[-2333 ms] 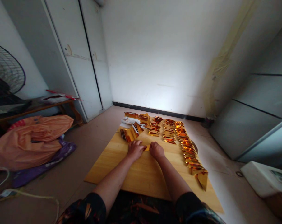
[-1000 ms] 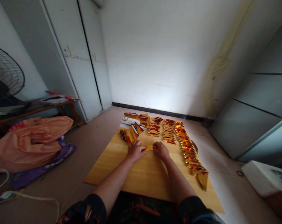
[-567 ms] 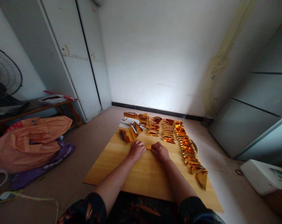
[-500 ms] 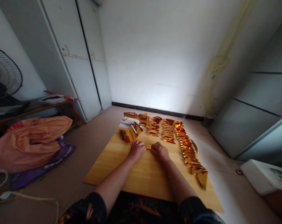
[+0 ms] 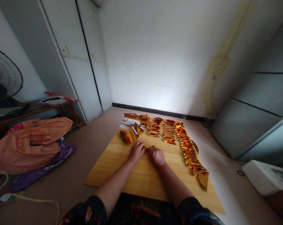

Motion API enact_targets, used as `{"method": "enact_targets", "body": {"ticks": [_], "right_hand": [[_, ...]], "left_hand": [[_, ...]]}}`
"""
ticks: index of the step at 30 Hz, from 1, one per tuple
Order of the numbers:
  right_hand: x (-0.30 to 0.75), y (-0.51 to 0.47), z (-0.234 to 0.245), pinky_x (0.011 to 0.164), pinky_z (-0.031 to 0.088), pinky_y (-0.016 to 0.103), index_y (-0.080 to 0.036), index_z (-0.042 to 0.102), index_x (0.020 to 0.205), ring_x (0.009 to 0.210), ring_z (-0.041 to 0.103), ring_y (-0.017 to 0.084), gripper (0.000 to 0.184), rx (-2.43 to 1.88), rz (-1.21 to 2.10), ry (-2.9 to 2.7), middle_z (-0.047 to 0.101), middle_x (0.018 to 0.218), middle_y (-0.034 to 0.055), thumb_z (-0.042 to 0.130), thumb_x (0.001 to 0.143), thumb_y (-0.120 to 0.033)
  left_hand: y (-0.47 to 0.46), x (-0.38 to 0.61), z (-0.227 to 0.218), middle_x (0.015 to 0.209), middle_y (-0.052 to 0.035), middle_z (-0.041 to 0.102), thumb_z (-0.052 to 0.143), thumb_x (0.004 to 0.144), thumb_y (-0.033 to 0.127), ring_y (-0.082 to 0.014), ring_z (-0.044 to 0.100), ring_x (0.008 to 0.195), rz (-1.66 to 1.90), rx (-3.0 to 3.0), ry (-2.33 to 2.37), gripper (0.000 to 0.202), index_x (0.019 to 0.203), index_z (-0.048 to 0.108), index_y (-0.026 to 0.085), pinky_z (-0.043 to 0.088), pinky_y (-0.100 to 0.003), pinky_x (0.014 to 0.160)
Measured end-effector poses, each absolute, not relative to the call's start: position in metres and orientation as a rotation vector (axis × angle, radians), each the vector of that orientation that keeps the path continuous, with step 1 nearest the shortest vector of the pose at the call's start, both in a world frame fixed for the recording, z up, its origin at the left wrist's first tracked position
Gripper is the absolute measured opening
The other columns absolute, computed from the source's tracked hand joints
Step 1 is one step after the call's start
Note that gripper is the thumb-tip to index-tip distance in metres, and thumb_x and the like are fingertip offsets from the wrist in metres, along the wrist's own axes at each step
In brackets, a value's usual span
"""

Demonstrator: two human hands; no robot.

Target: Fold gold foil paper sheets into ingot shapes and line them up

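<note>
Between my two hands, over the middle of the wooden board [image 5: 141, 178], is a small piece of gold foil paper [image 5: 146, 147], mostly hidden by fingers. My left hand [image 5: 136, 151] is closed on its left end. Curled fingers of my right hand [image 5: 156, 155] press at its right end, close to the left fingertips. Just beyond my left hand stands a bundle of folded gold foil sheets [image 5: 129, 135]. Rows of folded gold foil pieces [image 5: 169, 132] lie farther back, and a long overlapping row of gold foil pieces [image 5: 188, 153] runs down the right side.
White paper rolls [image 5: 131, 121] lie at the board's back left. An orange plastic bag [image 5: 38, 143] and a purple bag [image 5: 45, 167] sit on the floor at left, near a fan [image 5: 5, 70]. A white box [image 5: 265, 178] stands at right.
My right hand has moved left, closer to my left hand, and turned more into a fist. Less of the gold foil paper shows between them, and it looks narrower.
</note>
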State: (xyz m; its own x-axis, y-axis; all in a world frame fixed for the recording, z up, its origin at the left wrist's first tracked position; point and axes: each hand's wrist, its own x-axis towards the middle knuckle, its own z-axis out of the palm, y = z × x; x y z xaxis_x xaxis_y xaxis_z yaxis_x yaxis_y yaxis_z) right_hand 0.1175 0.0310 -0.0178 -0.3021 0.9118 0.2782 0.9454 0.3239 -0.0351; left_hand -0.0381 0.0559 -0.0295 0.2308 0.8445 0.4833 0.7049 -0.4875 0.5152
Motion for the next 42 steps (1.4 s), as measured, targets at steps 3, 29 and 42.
{"method": "enact_targets", "body": {"ticks": [3, 29, 42], "right_hand": [[0.115, 0.029, -0.019, 0.051, 0.029, 0.021, -0.019, 0.062, 0.084, 0.06, 0.058, 0.01, 0.025, -1.719, -0.165, -2.242, 0.065, 0.08, 0.0031, 0.04, 0.095, -0.025], [0.111, 0.027, -0.017, 0.049, 0.022, 0.023, -0.018, 0.061, 0.079, 0.052, 0.051, 0.008, 0.023, -1.855, -0.066, -2.015, 0.064, 0.075, 0.0015, 0.044, 0.092, -0.025], [0.109, 0.022, -0.018, 0.049, 0.026, 0.021, -0.018, 0.06, 0.079, 0.057, 0.057, 0.009, 0.021, -1.757, -0.152, -2.156, 0.064, 0.076, 0.0027, 0.044, 0.092, -0.024]], "left_hand": [[0.055, -0.034, -0.029, 0.107, -0.0057, 0.064, 0.06, 0.076, 0.014, -0.0164, 0.06, 0.097, 1.257, 2.03, 1.571, 0.045, 0.12, 0.054, 0.019, 0.048, -0.029, 0.087], [0.029, -0.002, 0.006, 0.079, -0.0008, 0.066, 0.048, 0.078, 0.014, -0.0163, 0.061, 0.069, 0.773, 1.737, 1.858, 0.076, 0.147, 0.017, 0.023, 0.039, -0.023, 0.06], [0.04, -0.013, 0.013, 0.099, -0.0053, 0.07, 0.047, 0.085, 0.02, -0.0184, 0.063, 0.088, 0.765, 1.667, 1.983, 0.055, 0.139, 0.038, 0.025, 0.043, -0.024, 0.069]]}}
